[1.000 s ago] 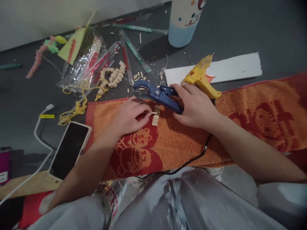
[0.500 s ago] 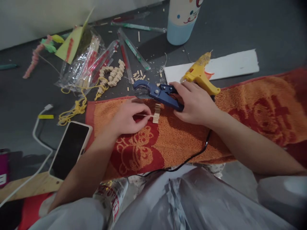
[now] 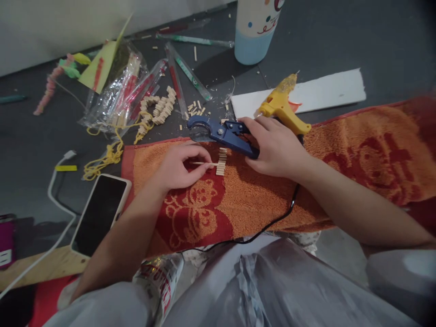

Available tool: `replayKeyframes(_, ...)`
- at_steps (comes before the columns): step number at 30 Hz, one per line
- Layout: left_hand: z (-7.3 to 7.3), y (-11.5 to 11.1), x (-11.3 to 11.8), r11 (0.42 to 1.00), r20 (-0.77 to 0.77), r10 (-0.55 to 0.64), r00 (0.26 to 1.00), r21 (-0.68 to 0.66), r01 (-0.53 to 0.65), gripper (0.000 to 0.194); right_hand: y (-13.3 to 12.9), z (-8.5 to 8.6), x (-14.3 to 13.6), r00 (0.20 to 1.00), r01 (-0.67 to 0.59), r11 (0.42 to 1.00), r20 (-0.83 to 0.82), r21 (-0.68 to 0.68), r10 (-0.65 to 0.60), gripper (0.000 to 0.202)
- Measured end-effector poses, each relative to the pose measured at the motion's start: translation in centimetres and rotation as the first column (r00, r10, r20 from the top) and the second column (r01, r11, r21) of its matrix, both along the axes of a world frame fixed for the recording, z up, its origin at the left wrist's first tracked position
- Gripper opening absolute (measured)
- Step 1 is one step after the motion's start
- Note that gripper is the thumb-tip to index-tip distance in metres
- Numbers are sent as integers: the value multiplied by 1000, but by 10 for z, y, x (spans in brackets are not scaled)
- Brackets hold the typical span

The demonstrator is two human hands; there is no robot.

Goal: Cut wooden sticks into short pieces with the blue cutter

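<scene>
My left hand rests on an orange and red towel and pinches a thin wooden stick. The stick's tip points at a short row of cut wooden pieces lying on the towel. My right hand grips the handles of blue cutters, whose jaws lie at the towel's far edge. A yellow glue gun lies just beyond my right hand, its black cord running back over the towel.
A phone lies left of the towel by a white cable. Beyond are yellow string, a strip of joined wooden pieces, plastic-wrapped sticks, a white strip and a blue and white cup.
My left hand has drawn back slightly to the left, so more of the stick shows between my fingers and the row of pieces. My right hand stays on the cutters.
</scene>
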State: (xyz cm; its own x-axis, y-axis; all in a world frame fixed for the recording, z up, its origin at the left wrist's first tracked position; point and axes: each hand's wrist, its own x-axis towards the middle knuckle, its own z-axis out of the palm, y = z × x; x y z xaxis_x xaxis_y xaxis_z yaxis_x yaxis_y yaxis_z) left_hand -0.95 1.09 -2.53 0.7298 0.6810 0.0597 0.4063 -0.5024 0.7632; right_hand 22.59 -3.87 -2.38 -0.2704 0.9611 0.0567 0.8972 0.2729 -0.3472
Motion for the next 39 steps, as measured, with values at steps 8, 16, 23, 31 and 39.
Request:
replayKeyframes(8,-1,3,1,998,-24,23,999,-55,-24,16,-1,10,0,989,68,996,-128,-57,-75,64)
replayKeyframes(16,-2,3,0,993,20,17,1000,-114,-14,12,-8,40,11,710,-50,929,-667,-367,-226,43)
replayKeyframes(23,-3,3,-1,992,40,1,999,-125,4,8,-1,33,4,715,-95,865,-638,-492,-284,55)
replayKeyframes(31,-3,3,-1,994,52,-17,999,-109,23,9,0,22,0,440,-281,735,-764,-617,-472,44)
replayKeyframes(39,-2,4,-1,995,39,-27,999,-97,31,10,1,13,-6,-46,-557,591,-688,-584,-724,36)
